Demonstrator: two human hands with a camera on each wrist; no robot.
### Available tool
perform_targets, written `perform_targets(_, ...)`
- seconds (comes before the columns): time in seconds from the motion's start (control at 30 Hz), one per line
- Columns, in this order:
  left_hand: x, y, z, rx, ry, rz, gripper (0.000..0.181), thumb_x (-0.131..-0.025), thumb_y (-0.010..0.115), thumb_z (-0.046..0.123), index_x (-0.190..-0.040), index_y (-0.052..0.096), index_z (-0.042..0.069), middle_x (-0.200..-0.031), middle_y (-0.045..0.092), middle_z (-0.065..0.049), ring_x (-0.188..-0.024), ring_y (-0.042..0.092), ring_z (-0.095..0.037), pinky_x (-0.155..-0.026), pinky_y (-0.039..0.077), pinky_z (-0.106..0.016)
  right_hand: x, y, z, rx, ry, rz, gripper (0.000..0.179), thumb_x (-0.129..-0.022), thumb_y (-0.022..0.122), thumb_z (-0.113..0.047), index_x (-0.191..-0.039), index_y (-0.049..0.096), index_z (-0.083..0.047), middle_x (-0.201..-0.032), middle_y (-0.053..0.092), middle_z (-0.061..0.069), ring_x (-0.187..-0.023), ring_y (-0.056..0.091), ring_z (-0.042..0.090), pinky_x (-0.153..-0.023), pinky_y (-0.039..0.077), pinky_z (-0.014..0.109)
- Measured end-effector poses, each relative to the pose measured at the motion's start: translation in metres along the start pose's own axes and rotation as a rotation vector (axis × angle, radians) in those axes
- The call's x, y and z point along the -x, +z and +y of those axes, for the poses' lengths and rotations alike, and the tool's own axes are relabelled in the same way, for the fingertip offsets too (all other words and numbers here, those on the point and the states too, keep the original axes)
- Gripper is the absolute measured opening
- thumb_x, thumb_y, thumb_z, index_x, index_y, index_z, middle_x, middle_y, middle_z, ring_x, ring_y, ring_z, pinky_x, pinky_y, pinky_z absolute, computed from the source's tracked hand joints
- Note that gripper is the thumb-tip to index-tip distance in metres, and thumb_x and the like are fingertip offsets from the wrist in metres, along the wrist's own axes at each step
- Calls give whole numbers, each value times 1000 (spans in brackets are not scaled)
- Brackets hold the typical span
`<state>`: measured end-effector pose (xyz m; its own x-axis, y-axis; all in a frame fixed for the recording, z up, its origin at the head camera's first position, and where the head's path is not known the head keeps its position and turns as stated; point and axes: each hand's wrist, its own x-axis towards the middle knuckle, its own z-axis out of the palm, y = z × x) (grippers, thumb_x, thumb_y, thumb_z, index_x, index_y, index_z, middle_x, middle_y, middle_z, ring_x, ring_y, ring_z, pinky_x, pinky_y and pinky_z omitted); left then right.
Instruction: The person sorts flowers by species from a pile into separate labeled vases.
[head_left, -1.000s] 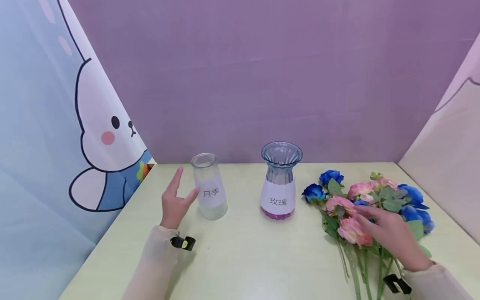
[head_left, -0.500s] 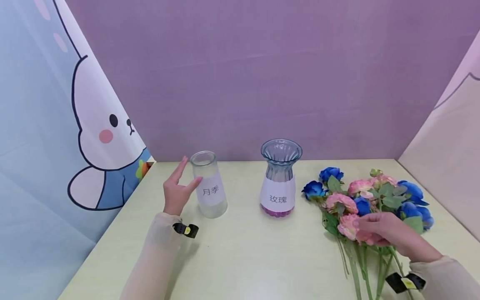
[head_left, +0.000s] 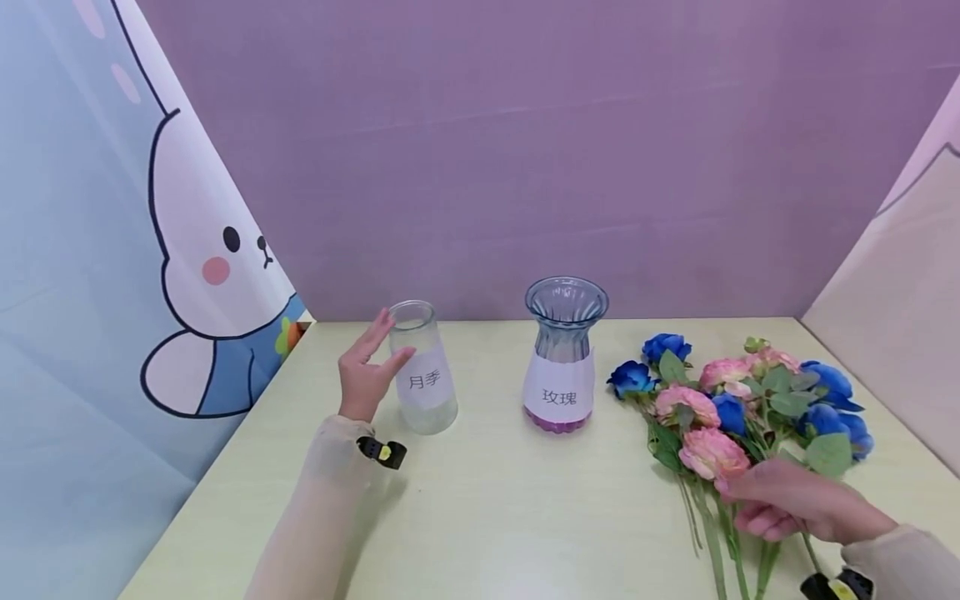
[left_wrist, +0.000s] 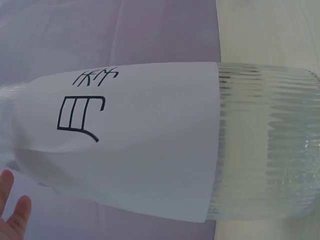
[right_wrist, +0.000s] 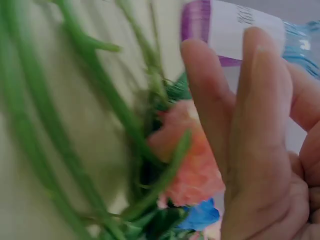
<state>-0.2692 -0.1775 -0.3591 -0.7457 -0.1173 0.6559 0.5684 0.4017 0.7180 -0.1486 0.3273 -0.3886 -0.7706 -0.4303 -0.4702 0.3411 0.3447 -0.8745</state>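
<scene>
In the head view my left hand (head_left: pixel 365 379) stands at the left side of a clear glass vase (head_left: pixel 431 418) with a white paper label. Its fingers are spread, and the thumb overlaps the label. Two fingertips show at the vase's neck end in the left wrist view (left_wrist: pixel 19 215). My right hand (head_left: pixel 806 500) hovers over the green stems (head_left: pixel 711 542) of several artificial flowers, its index finger just below the front pink flower (head_left: pixel 712 454). Seen from the right wrist, those fingers (right_wrist: pixel 260 100) are bent slightly, with nothing visible between them; green stems lie beside them.
A blue flared glass vase (head_left: pixel 566 333) with a white label and purple base stands in the middle. Blue flowers (head_left: pixel 632 379) and more pink flowers (head_left: pixel 686 406) lie at the right. A purple cloth (head_left: pixel 525 167) rises behind the table (head_left: pixel 510 517).
My right hand has moved down and toward me, from the pink blossoms to the stems below them. The left hand has shifted slightly right, closer to the clear vase.
</scene>
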Motion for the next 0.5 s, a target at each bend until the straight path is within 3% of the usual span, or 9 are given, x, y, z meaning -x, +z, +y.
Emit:
perform_targets(0.17,0,4,0,16,10,5,47,-77,77,-1,-121,60,-6,-137,49,-16,-129,45,-34,-109,34,-49,-4,6,9,31,10,-35,34,-98,53,-21,-64,49,-18,-55,49,-8,-46,38,0,-44,37,12)
perform_targets(0.3,1,6,1,10,-10,6,49,-76,77,0,-122,59,-7,-139,48,-16,-130,44,-34,-109,33,-50,-8,10,13,38,4,-48,38,-97,53,-17,-61,42,-20,-54,44,-9,-45,35,-1,-44,33,12)
perform_targets(0.5,2,10,-4,4,25,47,50,-73,78,-4,-119,60,-9,-138,48,-20,-129,44,-37,-109,34,-49,-13,19,14,94,14,28,33,-97,56,-22,-64,55,-17,-55,53,-9,-46,43,-2,-45,39,10)
